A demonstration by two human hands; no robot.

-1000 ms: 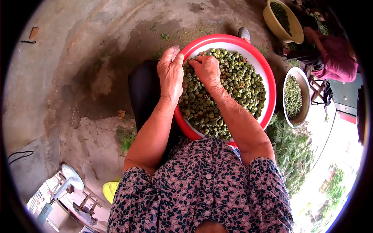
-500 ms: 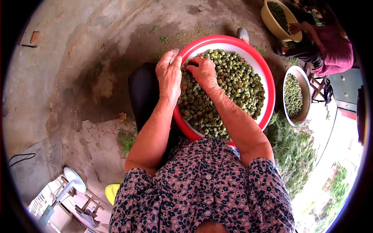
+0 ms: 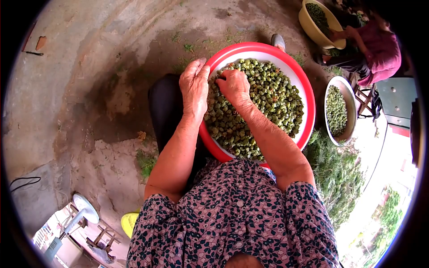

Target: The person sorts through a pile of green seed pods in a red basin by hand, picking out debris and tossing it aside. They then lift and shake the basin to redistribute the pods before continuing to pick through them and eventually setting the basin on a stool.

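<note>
On my lap rests a round basin (image 3: pixel 309 99) with a red rim and white inside, heaped with small green pods or fruits (image 3: pixel 272 98), some with brownish bits among them. My left hand (image 3: pixel 195 87) grips the basin's left rim, its thumb side toward the heap. Over the upper left of the pods is my right hand (image 3: pixel 235 88), fingers bent down and pressed together at the surface. Whatever sits between those fingertips is hidden.
A second person in a purple top (image 3: pixel 380 51) reaches into a yellow tub (image 3: pixel 308 24) of green pieces at upper right. Below it stands a metal basin (image 3: pixel 353 105) with more pods. A grey shoe (image 3: pixel 278 41) shows beyond my basin; a fan (image 3: pixel 86 207) is lower left.
My right hand has shifted slightly down and its fingers have curled in more over the pods. The left hand keeps its place on the rim. The other person leans a little differently.
</note>
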